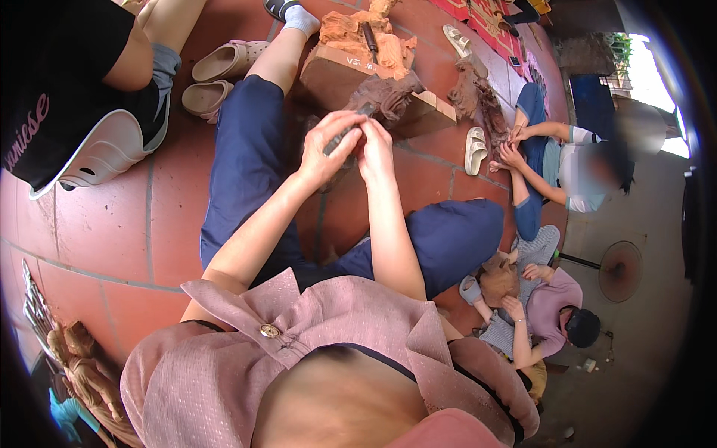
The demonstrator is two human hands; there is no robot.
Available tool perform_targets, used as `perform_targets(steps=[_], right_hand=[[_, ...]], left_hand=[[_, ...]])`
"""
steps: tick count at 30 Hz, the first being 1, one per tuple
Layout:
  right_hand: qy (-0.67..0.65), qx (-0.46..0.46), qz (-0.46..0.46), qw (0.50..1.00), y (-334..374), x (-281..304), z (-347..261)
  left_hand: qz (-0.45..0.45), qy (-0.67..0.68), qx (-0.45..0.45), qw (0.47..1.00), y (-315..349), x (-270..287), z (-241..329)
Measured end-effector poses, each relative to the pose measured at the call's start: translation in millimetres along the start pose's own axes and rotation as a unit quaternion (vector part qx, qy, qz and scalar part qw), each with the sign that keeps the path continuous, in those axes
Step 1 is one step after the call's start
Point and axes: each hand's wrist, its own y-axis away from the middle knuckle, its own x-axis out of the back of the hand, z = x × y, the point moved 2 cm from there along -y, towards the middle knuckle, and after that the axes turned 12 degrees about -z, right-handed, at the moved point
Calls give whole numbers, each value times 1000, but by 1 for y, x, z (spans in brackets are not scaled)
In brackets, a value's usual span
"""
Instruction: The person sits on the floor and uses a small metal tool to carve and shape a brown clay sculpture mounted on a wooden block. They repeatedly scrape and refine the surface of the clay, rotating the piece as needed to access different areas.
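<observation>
My left hand [327,149] is closed around a slim dark grey piece [340,140], too covered by the fingers to tell its kind. Against its fingertips, my right hand [376,149] is also closed, with fingers pressed on the upper end of the same piece. Just beyond both hands is a dark reddish-brown wood carving [387,98] with a rough, knobbly surface. It lies in front of a pale wooden block [328,71]. Part of the carving is hidden behind my hands.
An orange-brown carving [351,31] and a dark-handled tool [370,39] rest on the block. Beige clogs [220,63] stand at the left, beside a seated person in black. Two people at the right handle carvings. Wooden figures [89,373] lie at lower left on the red tiles.
</observation>
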Motion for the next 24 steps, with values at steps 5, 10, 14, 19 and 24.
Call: perform_targets(steps=[5,10,14,19,24], right_hand=[[56,-24,0,998,-16,15,5],[55,34,9,998,-18,11,-2],[68,59,6,996,-16,14,8],[84,87,15,993,-19,12,11],[124,84,31,988,-17,21,14]], left_hand=[[35,290,136,947,4,-21,-36],[58,312,188,930,-11,-21,-10],[62,267,196,942,4,-24,-24],[36,263,213,940,-2,-15,-24],[61,288,250,923,-2,-16,-32]])
